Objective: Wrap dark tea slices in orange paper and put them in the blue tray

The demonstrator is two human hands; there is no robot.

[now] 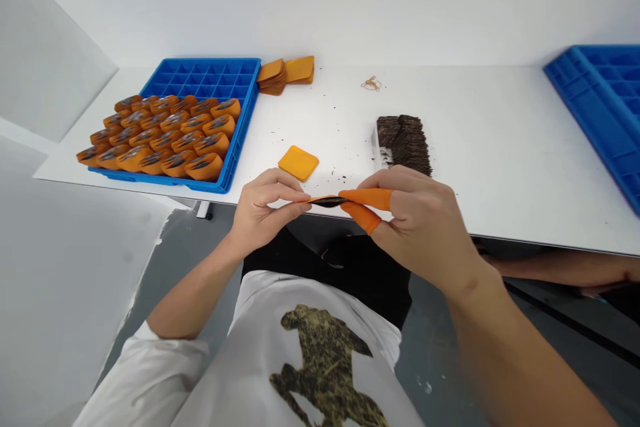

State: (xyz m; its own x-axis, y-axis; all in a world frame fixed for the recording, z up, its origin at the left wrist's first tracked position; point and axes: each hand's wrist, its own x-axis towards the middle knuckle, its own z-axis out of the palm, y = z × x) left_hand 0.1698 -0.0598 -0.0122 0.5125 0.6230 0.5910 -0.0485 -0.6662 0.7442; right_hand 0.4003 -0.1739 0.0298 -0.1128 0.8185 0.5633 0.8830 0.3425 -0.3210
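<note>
Between my two hands, just off the table's front edge, is an orange pouch (326, 201) seen edge-on, with something dark in its opening. My left hand (273, 203) pinches its left end between thumb and finger. On the right end, my right hand (400, 210) pinches it, with orange covers on thumb and forefinger. A small stack of orange pouches (299, 163) lies flat behind my left hand. Behind my right hand, a white box (376, 147) holds thin dark brown pieces (411, 145) packed in rows.
At the left, a blue divided tray (200, 77) carries many filled orange pouches (165, 140). More flat orange pouches (285, 73) and rubber bands (371, 83) lie farther back. Another blue tray (600, 107) stands at right. Another person's arm (560, 268) shows below the table edge.
</note>
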